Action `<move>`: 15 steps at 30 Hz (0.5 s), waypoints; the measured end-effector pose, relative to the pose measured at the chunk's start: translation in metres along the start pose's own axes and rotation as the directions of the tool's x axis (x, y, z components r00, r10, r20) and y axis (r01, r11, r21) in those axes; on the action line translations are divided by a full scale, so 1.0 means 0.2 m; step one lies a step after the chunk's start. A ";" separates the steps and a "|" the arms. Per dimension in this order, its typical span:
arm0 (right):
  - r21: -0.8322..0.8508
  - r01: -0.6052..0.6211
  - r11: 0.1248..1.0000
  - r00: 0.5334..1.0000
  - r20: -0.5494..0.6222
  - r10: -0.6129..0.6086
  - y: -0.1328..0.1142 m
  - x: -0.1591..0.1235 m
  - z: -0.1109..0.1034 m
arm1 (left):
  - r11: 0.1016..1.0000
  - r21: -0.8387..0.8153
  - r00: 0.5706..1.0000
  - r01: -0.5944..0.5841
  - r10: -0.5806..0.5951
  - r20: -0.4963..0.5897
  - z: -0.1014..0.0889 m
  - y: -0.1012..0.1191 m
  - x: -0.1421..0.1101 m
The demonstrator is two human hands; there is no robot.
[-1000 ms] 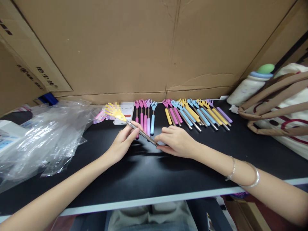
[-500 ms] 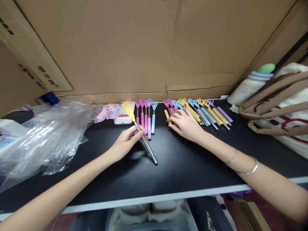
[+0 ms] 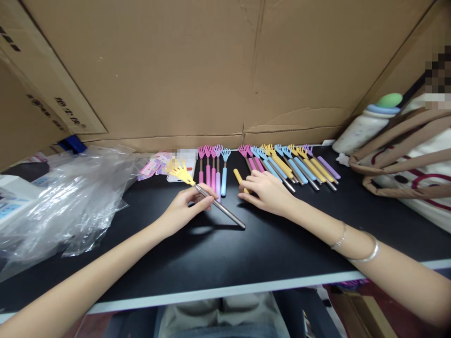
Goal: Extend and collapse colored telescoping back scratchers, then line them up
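My left hand (image 3: 183, 206) pinches a back scratcher (image 3: 230, 216) by the upper part of its metal rod. Its yellow claw head points up and left, and its bare rod end slants down to the right. A yellow handle sleeve (image 3: 238, 177) is at the fingertips of my right hand (image 3: 271, 192), whose fingers are curled round its lower end. Just right of that hand lies a row of back scratchers (image 3: 298, 166) with pink, blue, yellow and purple heads. A smaller group of pink, purple and blue back scratchers (image 3: 213, 176) lies beyond my left hand.
Clear plastic bags (image 3: 81, 197) are heaped on the left of the black table (image 3: 197, 267). Small printed cards (image 3: 153, 166) and a white phone-like item (image 3: 183, 174) lie at the back. A bottle (image 3: 366, 124) and a cloth bag (image 3: 416, 206) stand right. Cardboard (image 3: 176, 70) walls the back.
The back scratcher in my left hand has swung flatter, its head leftward and its rod end to the right. My right hand has drawn the yellow sleeve left, away from the row.
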State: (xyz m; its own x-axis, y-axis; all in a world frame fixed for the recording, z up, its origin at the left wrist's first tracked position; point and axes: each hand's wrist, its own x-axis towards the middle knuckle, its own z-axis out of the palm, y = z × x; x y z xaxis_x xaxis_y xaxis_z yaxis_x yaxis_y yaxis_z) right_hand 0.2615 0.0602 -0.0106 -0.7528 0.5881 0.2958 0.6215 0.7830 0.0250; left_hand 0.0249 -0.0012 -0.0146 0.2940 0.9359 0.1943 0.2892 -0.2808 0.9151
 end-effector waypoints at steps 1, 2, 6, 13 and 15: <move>0.000 0.000 1.000 1.000 0.007 0.000 0.00 0.00 0.00 | 1.000 0.016 1.000 0.000 0.000 0.019 0.00 0.00 0.00; 0.001 -0.004 1.000 1.000 0.013 0.004 0.00 0.00 0.00 | 0.999 0.033 0.999 0.000 -0.001 0.033 0.00 0.00 0.00; -0.002 -0.068 0.998 0.997 0.038 0.068 0.01 0.00 0.01 | 0.995 0.099 0.998 0.012 -0.019 0.061 0.00 0.00 -0.01; 0.542 -0.252 0.802 0.967 0.106 0.232 -0.02 0.00 -0.01 | 0.983 0.175 0.997 0.047 -0.058 0.057 0.00 0.00 -0.02; 0.782 -0.270 0.562 0.960 0.177 0.216 -0.03 0.01 -0.02 | 0.979 0.193 0.996 0.057 -0.070 0.062 0.00 0.01 -0.03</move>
State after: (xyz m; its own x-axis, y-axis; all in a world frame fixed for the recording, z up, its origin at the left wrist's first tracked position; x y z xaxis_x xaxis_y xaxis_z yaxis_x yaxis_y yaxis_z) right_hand 0.2577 0.0553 -0.0057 -0.6273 0.7694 0.1202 0.3834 0.4395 -0.8123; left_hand 0.0246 -0.0066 -0.0143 0.3289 0.9382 0.1076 0.4762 -0.2632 0.8390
